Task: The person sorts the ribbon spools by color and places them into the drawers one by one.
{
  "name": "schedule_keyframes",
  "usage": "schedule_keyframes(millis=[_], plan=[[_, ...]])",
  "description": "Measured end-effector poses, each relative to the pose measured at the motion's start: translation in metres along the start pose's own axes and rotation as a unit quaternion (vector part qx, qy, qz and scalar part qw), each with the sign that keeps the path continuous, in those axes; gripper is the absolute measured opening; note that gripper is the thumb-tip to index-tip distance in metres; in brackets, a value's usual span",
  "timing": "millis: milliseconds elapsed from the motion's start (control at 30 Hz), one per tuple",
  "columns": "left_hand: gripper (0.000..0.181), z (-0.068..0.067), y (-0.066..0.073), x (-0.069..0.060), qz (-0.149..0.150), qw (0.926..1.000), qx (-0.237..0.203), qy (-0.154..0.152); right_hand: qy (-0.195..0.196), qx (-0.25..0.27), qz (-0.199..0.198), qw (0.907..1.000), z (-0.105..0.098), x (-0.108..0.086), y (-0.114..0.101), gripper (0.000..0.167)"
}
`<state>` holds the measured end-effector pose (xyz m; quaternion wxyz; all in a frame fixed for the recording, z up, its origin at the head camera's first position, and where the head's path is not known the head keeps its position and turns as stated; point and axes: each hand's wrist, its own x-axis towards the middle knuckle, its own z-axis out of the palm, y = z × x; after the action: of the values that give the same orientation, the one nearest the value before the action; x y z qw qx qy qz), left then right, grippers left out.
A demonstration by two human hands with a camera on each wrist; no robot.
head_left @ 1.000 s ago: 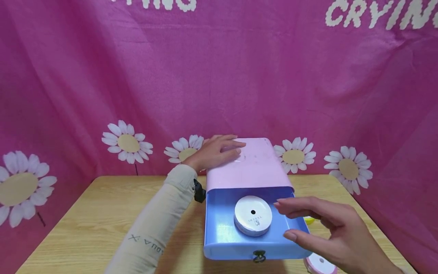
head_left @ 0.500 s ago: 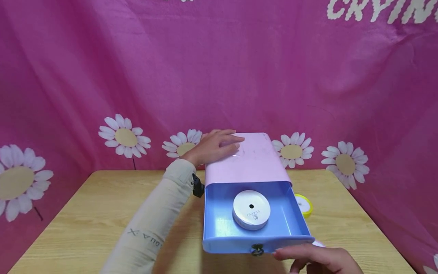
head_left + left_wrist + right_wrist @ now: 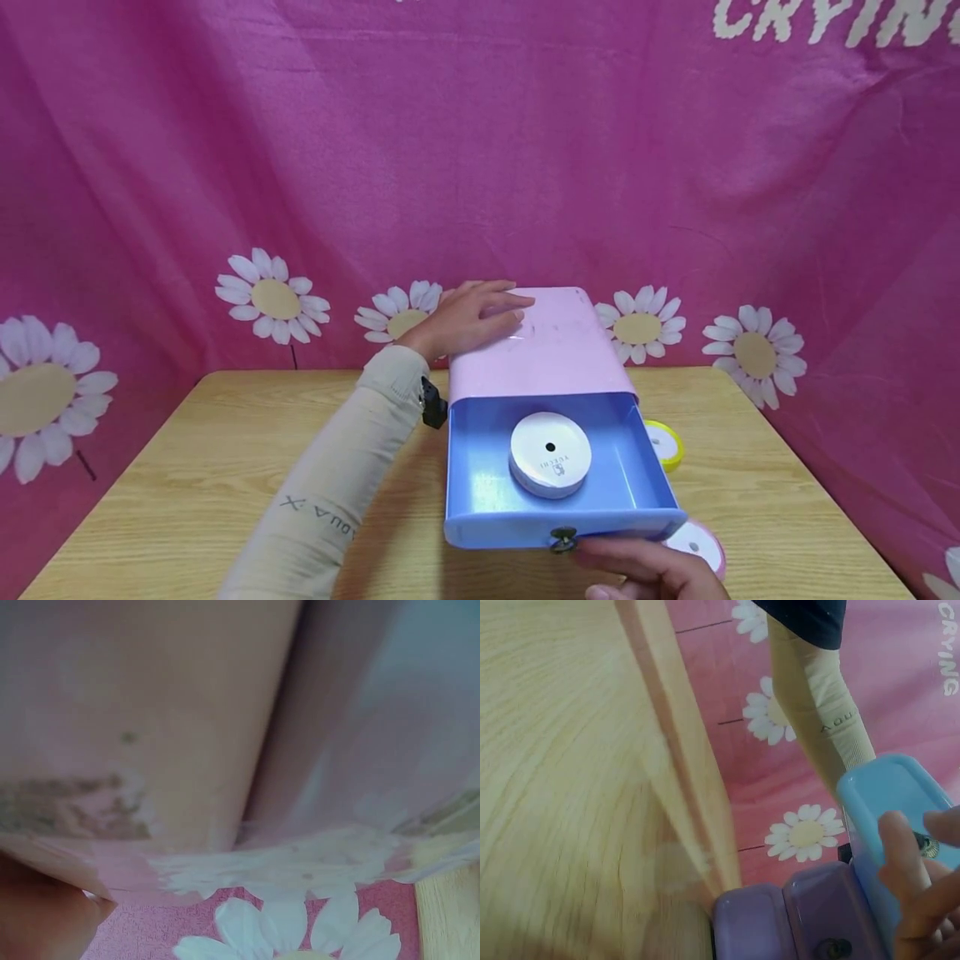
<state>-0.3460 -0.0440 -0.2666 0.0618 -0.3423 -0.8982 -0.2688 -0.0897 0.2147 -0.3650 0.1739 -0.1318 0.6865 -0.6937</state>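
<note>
A pink drawer box (image 3: 555,350) stands on the table with its blue drawer (image 3: 480,492) pulled out. Inside the drawer lies a white ribbon spool (image 3: 551,454) with a small dark centre hole. My left hand (image 3: 472,317) rests on top of the box, fingers spread. In front of the drawer, my right hand (image 3: 645,567) has its index fingertip right beside the dark ring pull (image 3: 564,540), and the thumb is apart from it. The right wrist view shows the fingers (image 3: 904,851) around the pull (image 3: 928,844); whether they touch it cannot be told.
Right of the box, a yellow-rimmed spool (image 3: 666,444) and a pink-rimmed spool (image 3: 697,546) lie on the wooden table (image 3: 262,467). Purple drawer fronts (image 3: 754,922) show below the blue drawer. A pink cloth (image 3: 480,167) with daisies hangs behind.
My right hand has moved from above the drawer's right side down and left to the ring pull. The left hand stays on the box, and the spool stays in the drawer.
</note>
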Motion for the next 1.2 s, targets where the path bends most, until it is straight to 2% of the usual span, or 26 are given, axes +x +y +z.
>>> schedule_keyframes(millis=[67,133,267,367,500,633,767,967,1200], plan=[[0.047,0.000,0.000,0.000,0.001,1.0000,-0.002,-0.001,-0.001,0.007,0.000,1.0000,0.003,0.002,0.001,0.032],[0.047,0.000,0.000,0.000,0.003,1.0000,-0.003,0.000,0.007,-0.007,-0.019,0.9998,0.006,0.004,0.004,0.031],[0.047,0.000,-0.001,0.001,0.005,1.0000,-0.003,-0.001,0.088,-0.034,-0.030,0.9951,0.016,0.008,0.010,0.030],[0.047,0.001,-0.001,0.001,0.004,1.0000,-0.008,-0.002,0.155,-0.039,-0.009,0.9872,0.022,0.011,0.014,0.031],[0.047,0.001,0.000,0.000,0.003,1.0000,-0.009,-0.001,0.200,-0.059,-0.015,0.9779,0.026,0.014,0.018,0.030],[0.047,0.000,0.000,-0.001,0.004,1.0000,-0.003,0.000,0.235,-0.084,-0.046,0.9673,0.031,0.019,0.020,0.025],[0.047,-0.001,0.000,-0.001,0.007,1.0000,-0.004,0.002,0.268,-0.077,-0.034,0.9597,0.036,0.020,0.018,0.023],[0.047,-0.001,0.000,0.000,0.011,0.9999,-0.001,0.005,0.329,-0.076,-0.005,0.9412,0.045,0.022,0.009,0.020],[0.047,0.000,0.000,-0.001,0.014,0.9999,-0.003,0.006,0.361,-0.103,-0.024,0.9265,0.054,0.024,0.004,0.015]])
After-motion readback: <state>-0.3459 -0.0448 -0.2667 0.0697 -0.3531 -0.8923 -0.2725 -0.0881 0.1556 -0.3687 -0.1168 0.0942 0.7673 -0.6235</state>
